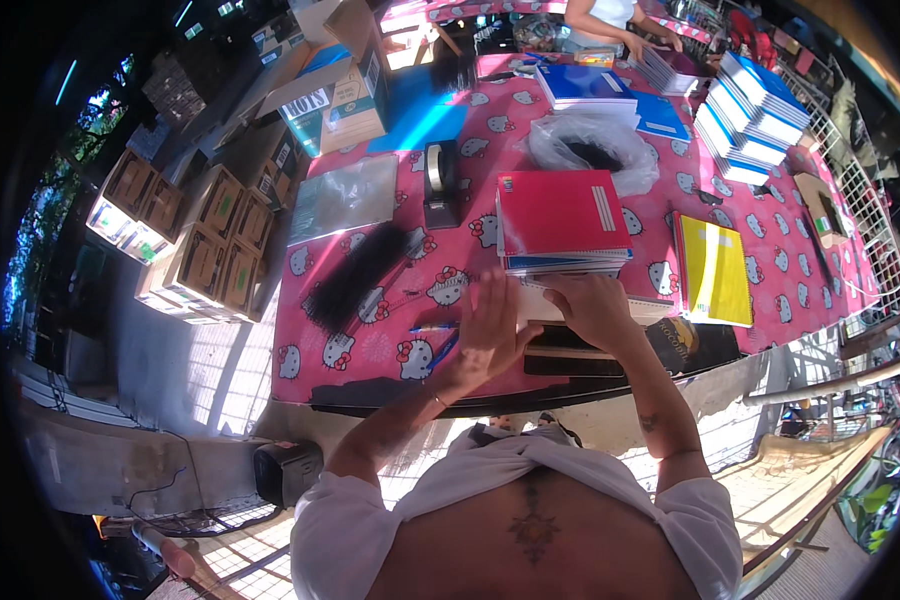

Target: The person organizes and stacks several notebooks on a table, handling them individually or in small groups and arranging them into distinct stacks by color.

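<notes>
The stack of notebooks with a red cover on top lies straight ahead of the fingers, its near edge running crosswise just beyond both hands; blue and white layers show beneath the cover. Seen at this slant, the cover looks nearly square, so I can't tell which way its long axis runs. The right hand sits in front of the stack's right half, thumb angled inward, with a pale block of pages at its outer side; its other fingers are partly hidden, and I can't tell whether they grip anything. The left hand has its fingers straight and slightly spread, released, pointing at the near left corner (whether the tips touch it is too close to call). Neither hand is plainly the nearer: the left lines up with the corner, the right with the body of the stack. Farther out, a yellow notebook lies to the right of the right fingers, a black bundle to the left of the left ones, and a tape dispenser beyond them, ahead and leftward.
</notes>
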Action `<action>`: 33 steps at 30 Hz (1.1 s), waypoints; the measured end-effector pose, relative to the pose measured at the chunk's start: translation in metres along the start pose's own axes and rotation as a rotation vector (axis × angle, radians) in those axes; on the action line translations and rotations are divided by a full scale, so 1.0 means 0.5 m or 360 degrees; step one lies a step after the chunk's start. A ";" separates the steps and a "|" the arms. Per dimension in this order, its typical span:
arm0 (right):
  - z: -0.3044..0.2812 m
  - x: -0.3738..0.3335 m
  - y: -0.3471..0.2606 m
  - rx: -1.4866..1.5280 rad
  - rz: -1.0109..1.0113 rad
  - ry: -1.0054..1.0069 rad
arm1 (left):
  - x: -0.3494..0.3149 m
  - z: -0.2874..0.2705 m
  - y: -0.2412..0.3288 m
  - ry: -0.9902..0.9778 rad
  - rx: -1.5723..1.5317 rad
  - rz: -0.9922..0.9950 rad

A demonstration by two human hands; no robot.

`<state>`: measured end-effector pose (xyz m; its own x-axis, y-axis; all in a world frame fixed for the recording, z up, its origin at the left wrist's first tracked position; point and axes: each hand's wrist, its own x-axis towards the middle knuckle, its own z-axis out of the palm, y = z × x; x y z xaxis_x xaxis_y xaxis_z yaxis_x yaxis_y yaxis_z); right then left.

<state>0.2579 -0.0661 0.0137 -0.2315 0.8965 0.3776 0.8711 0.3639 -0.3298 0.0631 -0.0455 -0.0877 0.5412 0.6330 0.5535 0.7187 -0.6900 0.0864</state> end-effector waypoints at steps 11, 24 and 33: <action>-0.008 -0.011 0.010 -0.0037 0.0075 -0.0140 | 0.118 -0.038 -0.014 -0.0013 0.0133 0.0096; -0.015 -0.037 0.094 -0.0013 0.0017 -0.0276 | 0.122 -0.110 -0.027 -0.0032 -0.0316 0.0255; -0.015 -0.035 0.121 0.0064 -0.0138 -0.0153 | 0.021 -0.011 0.068 -0.0380 0.0302 0.0054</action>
<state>0.3178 -0.0615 -0.0062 -0.3474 0.8805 0.3225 0.8283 0.4494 -0.3345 0.0908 -0.0644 -0.0746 0.6375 0.6909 0.3410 0.7549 -0.6485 -0.0974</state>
